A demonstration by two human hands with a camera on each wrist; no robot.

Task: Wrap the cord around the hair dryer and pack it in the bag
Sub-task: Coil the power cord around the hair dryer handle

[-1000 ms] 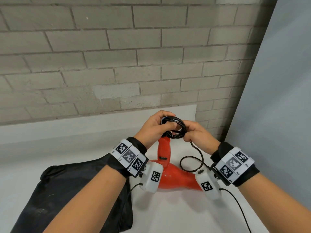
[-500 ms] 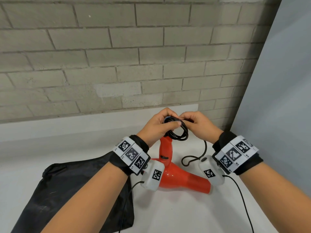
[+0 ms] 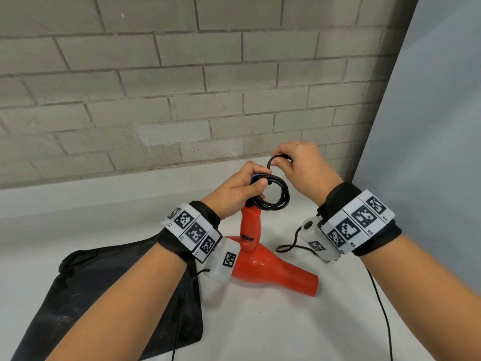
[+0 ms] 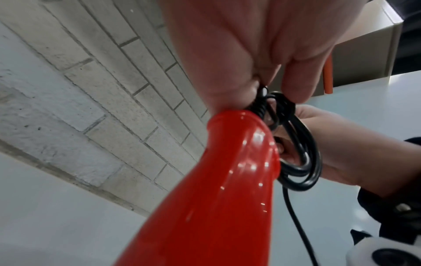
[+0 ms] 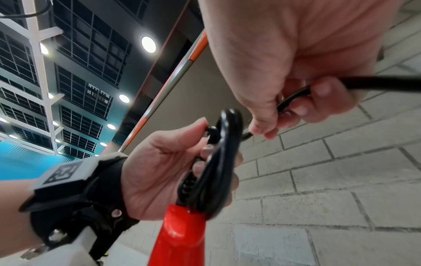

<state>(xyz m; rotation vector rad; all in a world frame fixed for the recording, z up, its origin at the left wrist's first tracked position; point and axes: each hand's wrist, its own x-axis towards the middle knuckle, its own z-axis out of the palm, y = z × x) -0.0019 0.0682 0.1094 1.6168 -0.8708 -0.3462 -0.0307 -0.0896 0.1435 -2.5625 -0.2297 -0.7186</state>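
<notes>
A red hair dryer (image 3: 270,267) lies on the white table (image 3: 260,329) with its handle (image 3: 250,225) pointing up. My left hand (image 3: 238,192) holds several coils of the black cord (image 3: 276,196) at the handle's top end; the wrist view shows the coils (image 4: 296,147) beside the red handle (image 4: 227,180). My right hand (image 3: 299,165) is raised above and to the right, pinching a fresh loop of cord (image 5: 293,100) between thumb and fingers. A black bag (image 3: 86,295) lies flat at the left, partly under my left forearm.
A grey brick wall (image 3: 182,87) runs close behind the table. A pale grey panel (image 3: 429,152) stands at the right. Slack cord (image 3: 289,246) trails on the table under my right wrist. Thin black wrist-camera cables (image 3: 382,313) run along the table.
My right hand has lifted up and to the right, away from the coils, drawing a new loop of cord. The slack on the table has shortened. My left hand keeps its hold.
</notes>
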